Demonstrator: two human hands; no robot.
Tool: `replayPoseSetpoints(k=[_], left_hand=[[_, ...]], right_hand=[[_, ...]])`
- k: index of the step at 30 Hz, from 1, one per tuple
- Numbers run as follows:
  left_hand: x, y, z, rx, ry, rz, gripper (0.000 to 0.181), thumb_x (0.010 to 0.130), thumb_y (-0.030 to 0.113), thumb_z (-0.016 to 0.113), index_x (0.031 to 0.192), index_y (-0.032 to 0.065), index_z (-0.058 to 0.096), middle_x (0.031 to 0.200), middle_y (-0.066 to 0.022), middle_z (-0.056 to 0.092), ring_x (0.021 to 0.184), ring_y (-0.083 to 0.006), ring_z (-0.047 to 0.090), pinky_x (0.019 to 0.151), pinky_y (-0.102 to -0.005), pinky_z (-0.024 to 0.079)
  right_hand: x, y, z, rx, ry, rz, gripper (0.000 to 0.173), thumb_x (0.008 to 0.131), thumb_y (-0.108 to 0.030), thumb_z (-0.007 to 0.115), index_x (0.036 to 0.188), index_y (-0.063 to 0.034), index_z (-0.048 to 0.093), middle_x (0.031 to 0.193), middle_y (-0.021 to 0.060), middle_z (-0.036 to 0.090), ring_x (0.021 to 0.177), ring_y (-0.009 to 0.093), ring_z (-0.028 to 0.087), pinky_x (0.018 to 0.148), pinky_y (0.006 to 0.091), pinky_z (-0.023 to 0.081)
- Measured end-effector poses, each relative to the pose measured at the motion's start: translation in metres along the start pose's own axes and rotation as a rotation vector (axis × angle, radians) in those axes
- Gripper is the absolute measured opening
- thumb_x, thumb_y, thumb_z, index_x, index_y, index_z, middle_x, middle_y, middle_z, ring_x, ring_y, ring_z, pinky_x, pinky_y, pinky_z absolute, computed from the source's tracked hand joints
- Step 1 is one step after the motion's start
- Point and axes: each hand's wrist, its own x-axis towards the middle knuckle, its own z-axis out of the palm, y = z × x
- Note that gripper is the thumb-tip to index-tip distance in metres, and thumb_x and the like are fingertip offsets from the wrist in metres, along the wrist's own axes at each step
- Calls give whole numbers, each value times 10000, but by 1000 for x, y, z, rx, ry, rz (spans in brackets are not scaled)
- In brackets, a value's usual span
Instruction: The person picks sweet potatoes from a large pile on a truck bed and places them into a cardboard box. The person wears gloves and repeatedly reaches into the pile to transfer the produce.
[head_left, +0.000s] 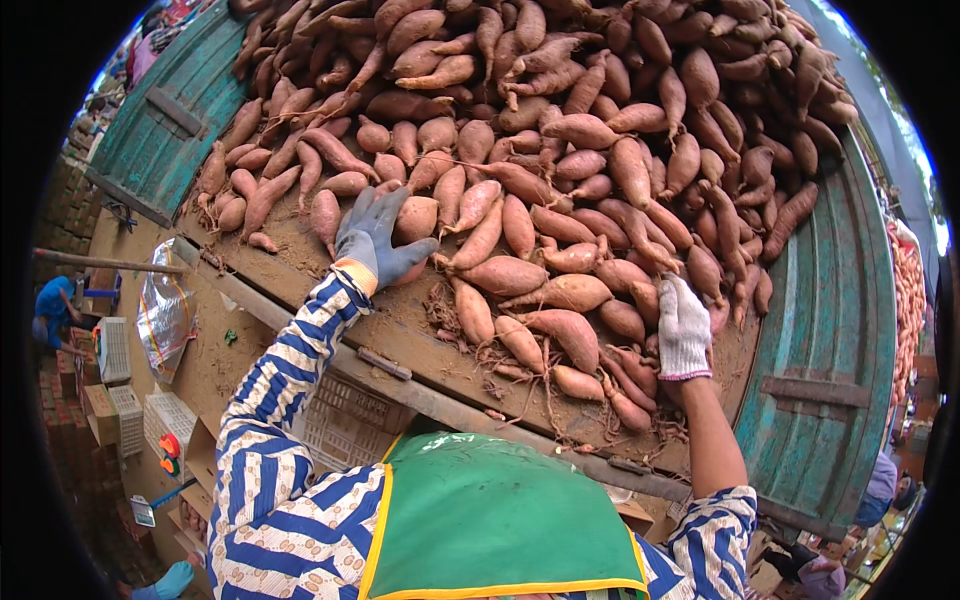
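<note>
A large heap of reddish-brown sweet potatoes (577, 131) covers the soil-strewn truck bed (360, 300) before me. My left hand (379, 236), in a grey-blue coated work glove, lies over several of them near the bed's front edge. Its fingers are spread, with a rounded sweet potato (416, 220) beside them, between thumb and forefinger; another is partly hidden below the palm. On the right, my right hand (682, 326) wears a white knit glove and touches the sweet potatoes at the heap's near side. Its fingertips are partly hidden, so a grip cannot be made out.
Green metal side panels (817, 337) flank the bed. Plastic crates (349, 420) stand below its front edge. A silver sack (161, 307), a wooden pole (109, 260) and cardboard boxes (101, 412) are at left. A person in blue (56, 311) bends beyond them.
</note>
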Motion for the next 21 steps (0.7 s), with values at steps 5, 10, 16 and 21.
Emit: replayPoseSetpoints(k=[5,10,16,21], left_hand=[[-24,32,24,-174,50,127,862,819,573,857,1549,227,556,1592,-169,517,1466,-412,478,1220,-524,408],[-36,60,20,-35,44,111,836,838,560,842,1563,265,545,1660,-178,446,1493,-428,455,1238,-536,384],[-115,114,13,-233,461,144,667,853,258,864,1454,84,634,1502,-206,608,1398,-437,561,1196,-507,448],[-288,175,38,-187,528,-204,596,871,231,808,1437,124,651,1512,-173,604,1412,-422,558,1199,-533,450]], right_hand=[[-1,2,1,-106,-17,-69,319,1105,-333,518,1122,-100,734,1009,190,759,928,435,714,834,537,558],[-1,3,-2,-204,-57,-157,319,1119,-297,466,1169,-101,712,1026,183,746,948,421,716,836,530,567],[0,12,0,-178,-32,-133,386,1127,-404,454,1137,-120,716,1037,201,748,943,441,716,831,545,565],[-4,16,6,408,-24,-76,501,1155,-398,478,1295,19,717,1239,223,761,1143,338,717,1002,413,534]])
